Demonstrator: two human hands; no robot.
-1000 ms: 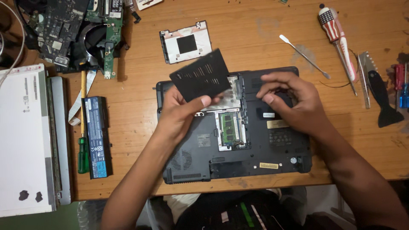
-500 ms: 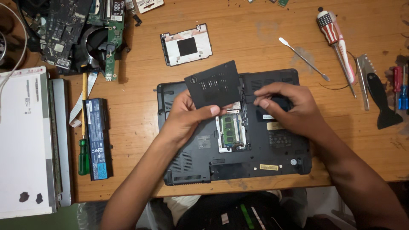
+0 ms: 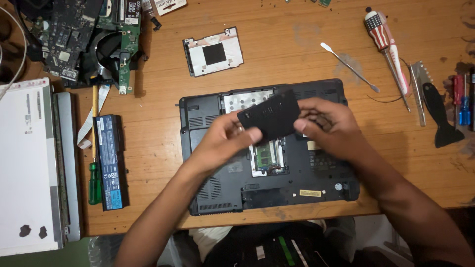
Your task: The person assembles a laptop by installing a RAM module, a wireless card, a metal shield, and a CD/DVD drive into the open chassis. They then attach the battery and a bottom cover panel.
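Since the earlier frame, the black cover panel (image 3: 270,116) has dropped lower and tilted, and now sits between both hands. The left hand (image 3: 225,141) pinches its lower left edge; the right hand (image 3: 329,123) grips its right edge. It hovers above the open bay of the upturned laptop (image 3: 222,188). Risk: a slip would drop it onto the exposed memory module (image 3: 267,157). Its long axis runs lower-left to upper-right.
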